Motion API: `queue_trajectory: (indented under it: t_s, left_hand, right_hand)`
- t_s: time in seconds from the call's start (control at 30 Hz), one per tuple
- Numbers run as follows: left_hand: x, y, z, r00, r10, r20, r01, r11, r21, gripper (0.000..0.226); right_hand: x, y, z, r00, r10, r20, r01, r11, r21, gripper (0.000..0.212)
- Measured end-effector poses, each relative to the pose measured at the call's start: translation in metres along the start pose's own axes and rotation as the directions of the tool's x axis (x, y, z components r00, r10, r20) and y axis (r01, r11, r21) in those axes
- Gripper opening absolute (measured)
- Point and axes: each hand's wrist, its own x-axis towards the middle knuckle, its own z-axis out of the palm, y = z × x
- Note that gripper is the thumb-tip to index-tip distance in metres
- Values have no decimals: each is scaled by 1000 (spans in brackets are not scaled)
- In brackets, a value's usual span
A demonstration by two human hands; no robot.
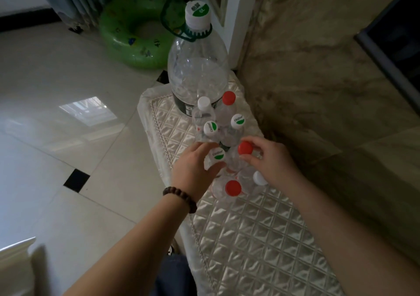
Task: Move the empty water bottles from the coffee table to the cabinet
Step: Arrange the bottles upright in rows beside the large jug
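the left hand (195, 168) curls round a green-capped bottle (218, 154) at its shoulder, and just beside it the right hand (268, 157) pinches a red-capped bottle (245, 148) at the neck, both within a cluster of small clear bottles (218, 123) standing upright on the quilted cabinet top (261, 239). empty and thin-walled, they are likely light, slick and easily dented or tipped, so holding near the stiffer neck seems best. behind stands a big clear jug (197, 68) with a white cap.

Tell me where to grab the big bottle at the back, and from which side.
Probably the green handle looped round the neck of the big bottle, taken from above and the left. The bottle stands upright, its body looks too wide for one hand, the wall is close on its right, and small bottles crowd its front.
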Motion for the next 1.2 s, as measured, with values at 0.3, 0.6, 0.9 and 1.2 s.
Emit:
queue_trajectory:
  t_s: [0.3,0.6,0.9,1.2]
  left_hand:
    - [-57,18,-1,993,118,28,-117,993,-30,42]
    - [-56,25,23,996,-25,82,21,999,48,41]
    - [-53,20,25,998,-19,59,16,999,44,38]
    - [-60,23,18,1000,-30,-4,30,1000,-4,60]
  right_hand:
    - [-59,11,-14,994,103,20,-105,985,136,50]
    - [-71,9,12,992,105,-72,-100,993,66,34]
    - [-70,5,18,980,157,-120,-151,987,60,32]
    - [-76,4,14,978,193,-75,-184,977,111,46]
